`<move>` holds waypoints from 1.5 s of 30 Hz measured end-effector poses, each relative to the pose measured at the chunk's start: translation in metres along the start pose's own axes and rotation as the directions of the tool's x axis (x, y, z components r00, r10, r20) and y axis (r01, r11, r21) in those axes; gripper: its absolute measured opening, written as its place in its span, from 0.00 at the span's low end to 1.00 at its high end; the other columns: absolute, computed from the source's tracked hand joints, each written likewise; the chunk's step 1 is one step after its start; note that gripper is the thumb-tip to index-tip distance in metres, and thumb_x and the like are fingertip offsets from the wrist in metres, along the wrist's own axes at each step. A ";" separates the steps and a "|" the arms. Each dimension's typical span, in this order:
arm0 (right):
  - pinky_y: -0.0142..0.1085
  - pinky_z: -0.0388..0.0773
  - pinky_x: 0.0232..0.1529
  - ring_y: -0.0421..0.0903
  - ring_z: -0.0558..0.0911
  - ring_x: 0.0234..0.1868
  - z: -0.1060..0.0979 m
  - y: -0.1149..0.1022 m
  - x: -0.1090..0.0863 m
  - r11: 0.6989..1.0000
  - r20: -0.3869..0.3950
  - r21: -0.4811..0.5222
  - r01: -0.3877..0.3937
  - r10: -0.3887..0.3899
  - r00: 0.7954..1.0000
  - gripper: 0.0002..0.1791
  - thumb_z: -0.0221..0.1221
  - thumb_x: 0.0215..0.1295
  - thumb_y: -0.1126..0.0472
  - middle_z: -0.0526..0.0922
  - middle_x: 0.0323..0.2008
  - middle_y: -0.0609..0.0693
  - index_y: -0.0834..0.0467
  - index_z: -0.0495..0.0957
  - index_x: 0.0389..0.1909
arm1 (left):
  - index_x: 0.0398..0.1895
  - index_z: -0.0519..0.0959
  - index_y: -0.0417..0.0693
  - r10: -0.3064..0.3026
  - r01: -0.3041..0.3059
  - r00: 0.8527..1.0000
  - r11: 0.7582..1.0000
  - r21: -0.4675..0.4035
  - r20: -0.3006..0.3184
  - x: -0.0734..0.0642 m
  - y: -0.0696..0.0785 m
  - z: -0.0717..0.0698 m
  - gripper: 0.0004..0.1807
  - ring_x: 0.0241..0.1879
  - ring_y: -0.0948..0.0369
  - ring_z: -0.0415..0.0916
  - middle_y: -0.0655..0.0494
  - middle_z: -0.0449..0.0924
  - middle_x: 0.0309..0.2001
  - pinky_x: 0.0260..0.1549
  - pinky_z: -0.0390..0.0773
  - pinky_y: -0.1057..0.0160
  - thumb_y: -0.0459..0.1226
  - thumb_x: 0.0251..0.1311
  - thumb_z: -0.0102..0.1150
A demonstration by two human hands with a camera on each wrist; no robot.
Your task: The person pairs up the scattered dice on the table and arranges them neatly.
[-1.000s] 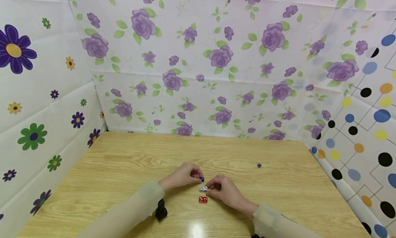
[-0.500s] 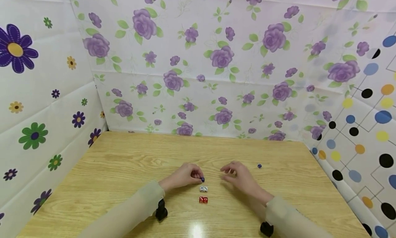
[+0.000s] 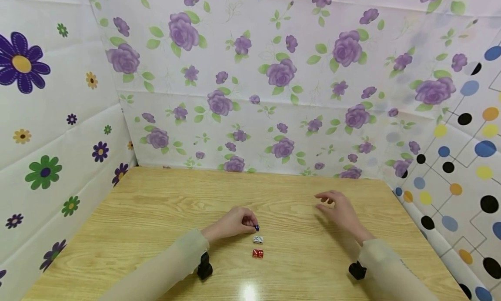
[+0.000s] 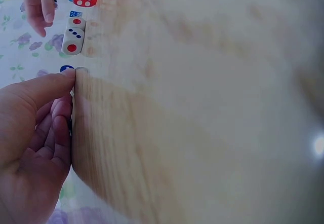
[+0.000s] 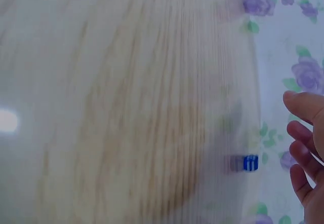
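Note:
My left hand [image 3: 232, 222] pinches a dark blue die [image 3: 256, 227] on the table; the left wrist view shows the thumb against that blue die [image 4: 66, 68]. Just nearer to me sit two white dice [image 3: 258, 239] side by side, with two red dice [image 3: 257, 253] in a row below them. Over to the right, my right hand [image 3: 338, 209] hovers with loosely bent, parted fingers and holds nothing. A second blue die [image 5: 250, 162] lies on the table near it in the right wrist view; in the head view the hand hides it.
The wooden table [image 3: 176, 192] ends at a flowered sheet [image 3: 250, 75] at the back. Patterned sheets also stand along the left [image 3: 78, 162] and right sides. Each wrist carries a small black device, the left device [image 3: 204, 266] close to the tabletop.
My right hand has left the white dice and moved right and away from me, over to the far blue die. My left hand stays at its blue die.

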State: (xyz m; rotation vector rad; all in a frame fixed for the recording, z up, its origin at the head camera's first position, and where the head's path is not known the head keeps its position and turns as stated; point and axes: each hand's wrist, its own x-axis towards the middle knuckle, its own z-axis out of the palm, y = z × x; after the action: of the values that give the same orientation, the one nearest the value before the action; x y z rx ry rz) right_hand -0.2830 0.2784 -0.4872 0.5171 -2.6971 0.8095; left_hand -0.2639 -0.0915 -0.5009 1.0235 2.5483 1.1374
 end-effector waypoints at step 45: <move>0.48 0.79 0.41 0.48 0.80 0.41 -0.006 0.028 -0.012 0.991 0.103 -0.130 0.008 0.005 0.995 0.07 0.69 0.60 0.57 0.84 0.36 0.43 0.47 0.88 0.40 | 0.36 0.84 0.47 -0.017 0.017 1.000 1.000 -0.001 -0.015 -0.003 0.003 -0.001 0.04 0.30 0.72 0.75 0.56 0.83 0.33 0.32 0.77 0.73 0.34 0.58 0.68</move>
State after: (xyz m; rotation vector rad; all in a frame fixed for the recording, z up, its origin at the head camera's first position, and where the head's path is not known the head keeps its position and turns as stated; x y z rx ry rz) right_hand -0.2830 0.3061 -0.4999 0.5442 -2.8196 0.6163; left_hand -0.2606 -0.0925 -0.4986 0.9954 2.5624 1.1463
